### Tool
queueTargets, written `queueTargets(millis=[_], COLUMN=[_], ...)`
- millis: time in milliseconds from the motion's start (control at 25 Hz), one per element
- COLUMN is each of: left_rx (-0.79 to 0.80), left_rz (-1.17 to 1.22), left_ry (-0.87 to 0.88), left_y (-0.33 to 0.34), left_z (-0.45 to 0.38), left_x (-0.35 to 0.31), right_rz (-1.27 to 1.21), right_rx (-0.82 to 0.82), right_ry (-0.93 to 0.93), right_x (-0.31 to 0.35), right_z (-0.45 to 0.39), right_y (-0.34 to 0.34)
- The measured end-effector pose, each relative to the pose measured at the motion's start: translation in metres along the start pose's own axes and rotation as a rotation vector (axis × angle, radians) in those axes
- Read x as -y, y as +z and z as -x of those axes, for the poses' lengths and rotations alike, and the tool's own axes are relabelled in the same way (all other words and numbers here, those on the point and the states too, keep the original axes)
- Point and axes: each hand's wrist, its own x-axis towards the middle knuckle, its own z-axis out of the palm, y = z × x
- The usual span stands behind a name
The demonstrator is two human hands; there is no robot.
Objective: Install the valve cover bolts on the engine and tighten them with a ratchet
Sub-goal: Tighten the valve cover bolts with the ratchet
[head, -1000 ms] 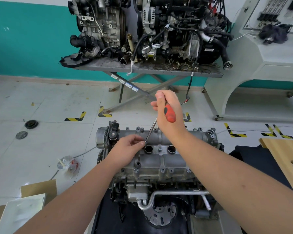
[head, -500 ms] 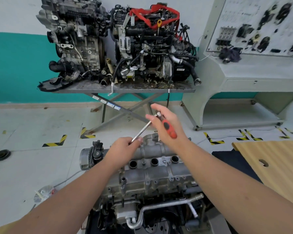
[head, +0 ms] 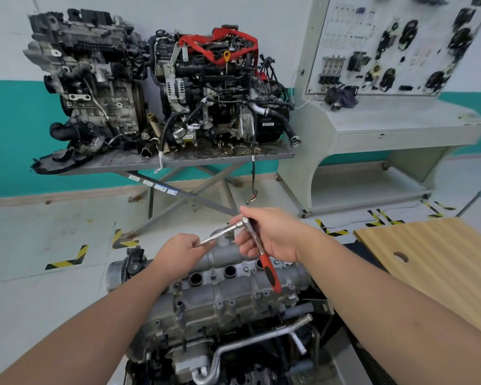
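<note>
I see both hands raised above the valve cover [head: 233,295]. Right hand [head: 272,234] grips the ratchet [head: 257,240] near its head, red handle hanging down over the cover. Left hand [head: 179,250] pinches the tip of the extension bar [head: 220,234] that runs from the ratchet head.

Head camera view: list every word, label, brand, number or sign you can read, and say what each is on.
No text is legible.
Stickers on the stand's crossbar: too small to read.
White label on the black part of the rear engine: blurred.
Markings on the display board: blurred.
Ratchet, near engine: no visible text.
</note>
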Motion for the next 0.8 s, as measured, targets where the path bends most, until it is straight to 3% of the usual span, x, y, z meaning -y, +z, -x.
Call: queueTargets(millis=[240,360,600,680,800], left_rx=[0.071,0.032,0.01,0.002,-0.005], left_rz=[0.077,0.059,-0.086,-0.031,0.123], left_ry=[0.039,0.078,0.082,0.044,0.039], left_y=[0.012,0.01,0.021,0.032,0.058], left_z=[0.013,0.017,0.01,0.008,0.007], left_x=[-0.025,-0.038,-0.064,-0.077,-0.122], right_rz=[-0.217,-0.317,-0.463,-0.536,-0.43], right_rx=[0.219,0.226,0.096,-0.019,-0.236], right_ry=[-0.084,-0.089,-0.131,-0.18,-0.262], right_x=[-0.006,-0.006,-0.001,0.004,-0.007], right_z=[0.014,0.017,0.035,0.044,0.054], right_y=[-0.018,-0.024,-0.058,-0.081,-0.108])
